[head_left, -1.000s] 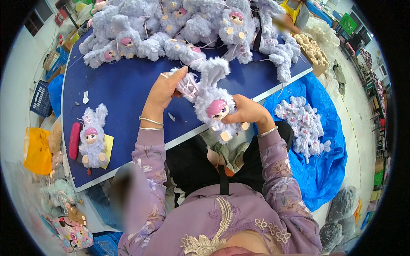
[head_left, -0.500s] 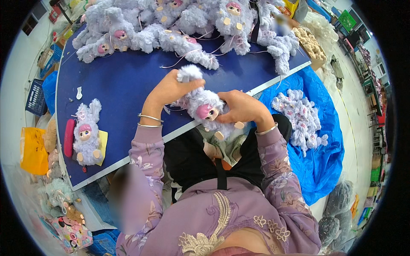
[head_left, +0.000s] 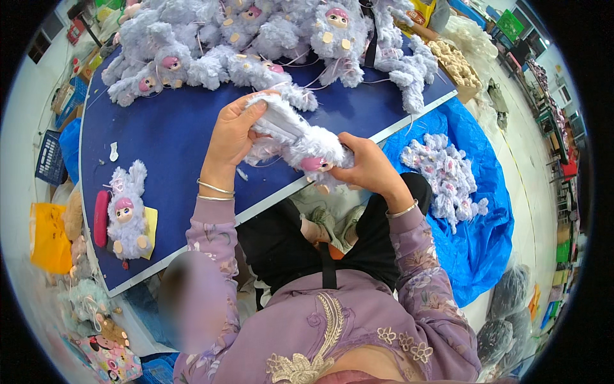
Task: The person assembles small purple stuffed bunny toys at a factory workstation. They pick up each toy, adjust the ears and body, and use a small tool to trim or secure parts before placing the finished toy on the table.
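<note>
Over the near edge of the blue table point(head_left: 185, 144), a pale lilac plush doll point(head_left: 323, 146) with long ears and a pink-fringed face is stretched between my hands. My left hand point(head_left: 231, 131) pinches the end of an ear, its fingers closed. Around the doll's body, beside the face, my right hand point(head_left: 371, 165) is wrapped, thumb near the cheek. The doll lies tilted, feet toward me, its lower body partly hidden by my right hand. A finished-looking plush doll point(head_left: 128, 214) lies face up on the table at the left, beside a dark pink case point(head_left: 101, 219) and yellow paper point(head_left: 151, 225).
A heap of lilac plush dolls point(head_left: 275, 35) with loose cords covers the table's far side. At the right, a blue plastic sheet point(head_left: 489, 211) holds a pile of small plush pieces point(head_left: 442, 176). Beyond it stands a carton of beige parts point(head_left: 455, 64). A blue crate point(head_left: 50, 157) is far left.
My left hand has moved slightly left and down, and the ear is now drawn out lengthwise. My right hand has shifted a little down, and the doll's face has turned further toward me.
</note>
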Available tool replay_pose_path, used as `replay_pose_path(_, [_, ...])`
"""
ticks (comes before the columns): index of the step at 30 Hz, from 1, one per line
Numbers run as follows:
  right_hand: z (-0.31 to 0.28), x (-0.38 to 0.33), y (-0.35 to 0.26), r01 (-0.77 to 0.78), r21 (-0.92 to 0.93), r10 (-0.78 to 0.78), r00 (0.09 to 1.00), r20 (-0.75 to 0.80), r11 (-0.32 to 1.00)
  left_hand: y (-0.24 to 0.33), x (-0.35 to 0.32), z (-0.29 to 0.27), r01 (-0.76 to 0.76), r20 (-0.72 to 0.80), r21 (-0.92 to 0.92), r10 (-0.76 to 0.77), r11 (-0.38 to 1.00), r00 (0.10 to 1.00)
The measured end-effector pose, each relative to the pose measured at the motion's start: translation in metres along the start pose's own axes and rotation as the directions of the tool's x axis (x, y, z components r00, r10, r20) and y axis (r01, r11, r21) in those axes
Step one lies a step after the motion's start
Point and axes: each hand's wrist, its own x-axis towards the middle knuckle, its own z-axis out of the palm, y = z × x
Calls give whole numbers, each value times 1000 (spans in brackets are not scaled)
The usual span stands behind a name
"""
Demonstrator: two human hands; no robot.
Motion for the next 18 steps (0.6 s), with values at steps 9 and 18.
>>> replay_pose_path(9, [11,6,4,-18,476,96,985,-140,879,-8,19,-34,-246,-219,-49,230,968,948])
replay_pose_path(18, [26,26,-11,16,258,41,976,-212,966,-37,-2,28,1,99,241,-25,971,995])
